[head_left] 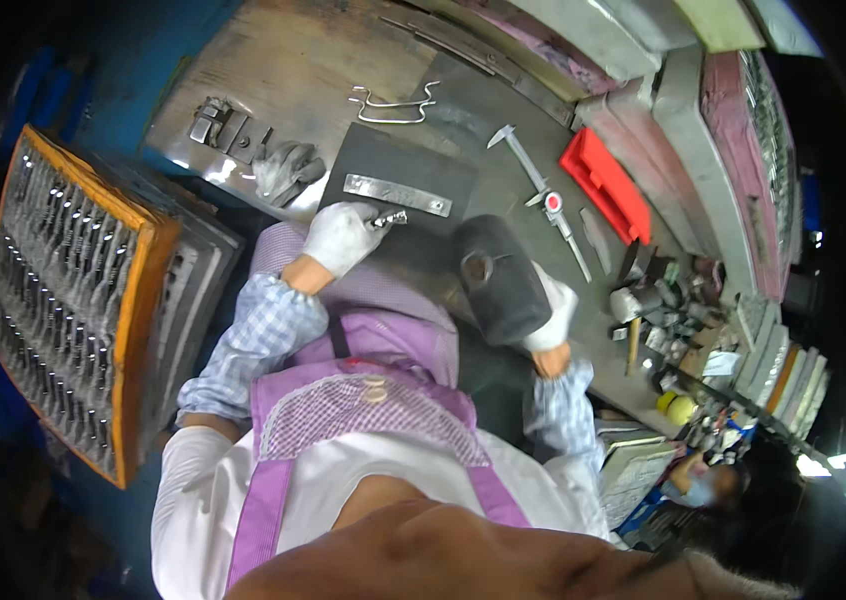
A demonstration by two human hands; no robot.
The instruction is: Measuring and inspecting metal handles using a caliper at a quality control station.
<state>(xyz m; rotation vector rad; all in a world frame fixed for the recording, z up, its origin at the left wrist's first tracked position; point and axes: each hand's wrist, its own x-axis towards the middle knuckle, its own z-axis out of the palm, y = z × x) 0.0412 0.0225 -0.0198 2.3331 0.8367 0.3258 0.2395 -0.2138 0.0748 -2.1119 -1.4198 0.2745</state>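
Note:
My left hand (338, 240), in a white glove, is closed with its fingertips pinching a small shiny metal part (390, 218). Just beyond it, a flat metal strip (398, 194) with marks along it lies on a dark plate (353, 155). At the right, my gloved right hand (557, 312) is wrapped round a rubber mallet (503, 290); the big black head hides the handle and most of the fingers. That head hangs near the bench's front edge, apart from the strip and the small part.
Bent wire pieces (393, 103), a caliper (540, 190) and a red tray (607, 185) lie farther back. A metal fixture (228, 128) and a grey glove (288, 172) are at left. An orange-edged rack (133, 300) stands beside my left arm. Metal parts (658, 300) crowd the right.

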